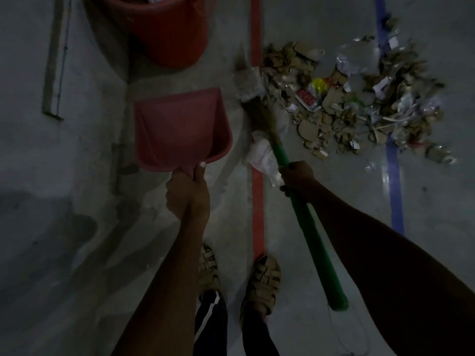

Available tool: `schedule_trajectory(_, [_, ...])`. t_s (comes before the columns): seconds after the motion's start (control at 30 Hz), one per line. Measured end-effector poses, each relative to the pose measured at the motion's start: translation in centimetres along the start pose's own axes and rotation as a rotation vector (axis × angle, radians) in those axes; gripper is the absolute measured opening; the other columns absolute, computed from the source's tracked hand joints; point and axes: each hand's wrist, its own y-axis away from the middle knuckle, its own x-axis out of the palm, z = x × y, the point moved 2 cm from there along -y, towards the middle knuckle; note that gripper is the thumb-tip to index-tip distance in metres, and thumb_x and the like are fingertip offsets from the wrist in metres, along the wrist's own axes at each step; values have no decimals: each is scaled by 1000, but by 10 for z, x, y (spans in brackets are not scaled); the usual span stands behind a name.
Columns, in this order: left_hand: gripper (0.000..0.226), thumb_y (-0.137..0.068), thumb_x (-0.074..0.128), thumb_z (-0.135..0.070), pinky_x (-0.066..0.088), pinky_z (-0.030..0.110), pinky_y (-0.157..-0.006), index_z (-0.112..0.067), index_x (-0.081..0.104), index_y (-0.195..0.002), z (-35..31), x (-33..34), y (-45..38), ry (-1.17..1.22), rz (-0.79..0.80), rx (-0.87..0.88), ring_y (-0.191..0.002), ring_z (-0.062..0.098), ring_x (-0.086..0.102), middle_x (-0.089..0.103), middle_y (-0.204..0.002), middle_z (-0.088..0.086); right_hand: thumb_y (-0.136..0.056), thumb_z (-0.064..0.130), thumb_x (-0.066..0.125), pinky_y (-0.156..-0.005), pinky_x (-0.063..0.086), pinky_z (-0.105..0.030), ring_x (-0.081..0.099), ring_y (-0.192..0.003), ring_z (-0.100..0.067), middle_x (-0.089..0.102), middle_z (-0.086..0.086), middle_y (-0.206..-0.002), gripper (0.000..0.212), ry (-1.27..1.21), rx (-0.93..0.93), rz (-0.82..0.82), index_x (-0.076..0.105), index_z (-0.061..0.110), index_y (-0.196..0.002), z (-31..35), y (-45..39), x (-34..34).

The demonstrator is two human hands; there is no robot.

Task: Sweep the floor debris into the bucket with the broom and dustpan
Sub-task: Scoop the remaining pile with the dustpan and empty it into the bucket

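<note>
Concrete floor (77, 176) stretches away on my left, with a pale strip (52, 57) lying along it. Next comes the red bucket (169, 34) at the top, standing open with some scraps inside. Below it my left hand (187, 194) grips the handle of the red dustpan (180, 127), fingers curled round it and thumb laid along the top; the pan's mouth points toward the bucket and looks bare inside. A red floor line (257, 201) runs between my sandalled feet (262, 281). My right hand (297, 179) is wrapped tight round the green handle of the broom (308, 227), whose bristles reach the near edge of the debris (347, 104). That heap of cardboard, paper and plastic spreads rightward across a blue floor line (395, 191).
</note>
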Motion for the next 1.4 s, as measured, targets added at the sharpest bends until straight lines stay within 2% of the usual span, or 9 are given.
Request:
schedule_trajectory(0.1, [60,-91,57,-58,44,37,-76,-6,62,-120,-9,9,9,-64,34,-1,-104,35,64,66,-117,16,-100,20,59,-37,48,-21,67,-58,-20,67,-17,-97,30,-95,38,-56,58,1,-123,-12,3,-24])
schedule_trajectory(0.3, [58,-92,57,-58,41,36,-70,-5,62,-117,-24,16,35,-89,98,48,-98,36,65,67,-111,16,-101,24,59,-37,49,-23,66,-58,-19,68,-21,-107,31,-179,44,-178,60,-3,-117,-40,14,-81])
schedule_trajectory(0.43, [60,-90,57,-61,47,37,-69,-7,63,-113,-29,16,49,-80,137,88,-93,34,66,69,-106,14,-100,24,61,-38,50,-22,68,-60,-20,68,-20,-107,31,-244,43,-267,61,-3,-116,-64,24,-121])
schedule_trajectory(0.57, [59,-90,58,-59,42,36,-68,-4,63,-111,-44,13,63,-62,159,115,-94,36,65,68,-106,16,-101,24,60,-38,49,-22,68,-59,-21,67,-21,-103,26,-244,-46,-323,59,-1,-110,-80,41,-157])
schedule_trajectory(0.73, [54,-91,62,-52,39,36,-70,-1,63,-110,-74,1,76,-53,157,86,-98,37,64,67,-109,19,-102,25,57,-43,52,-22,69,-54,-13,67,-16,-99,30,-189,-158,-283,57,3,-122,-81,68,-178])
schedule_trajectory(0.93, [56,-88,63,-56,42,37,-69,-2,65,-105,-107,-32,65,-3,126,114,-95,37,65,69,-105,17,-103,22,54,-43,51,-21,67,-53,-11,67,-17,-97,35,-202,-261,-291,55,-2,-129,-31,101,-172])
schedule_trajectory(1.1, [60,-87,58,-62,43,35,-65,-5,67,-99,-128,-58,25,15,122,185,-88,35,66,70,-98,16,-103,21,54,-43,55,-27,67,-54,-15,68,-22,-98,35,-207,-331,-231,54,-5,-127,36,102,-150])
schedule_trajectory(1.23, [56,-89,63,-54,42,35,-69,-1,65,-106,-138,-61,-23,32,95,173,-94,36,65,69,-105,19,-104,20,53,-43,55,-29,67,-55,-18,65,-22,-94,31,-164,-351,-155,54,-3,-126,94,80,-116])
schedule_trajectory(1.4, [51,-89,64,-52,38,33,-67,-2,65,-103,-130,-50,-84,22,139,161,-93,35,64,69,-103,18,-101,18,57,-56,61,-44,71,-64,-33,67,-25,-93,25,-31,-362,-76,59,-5,-111,158,31,-50])
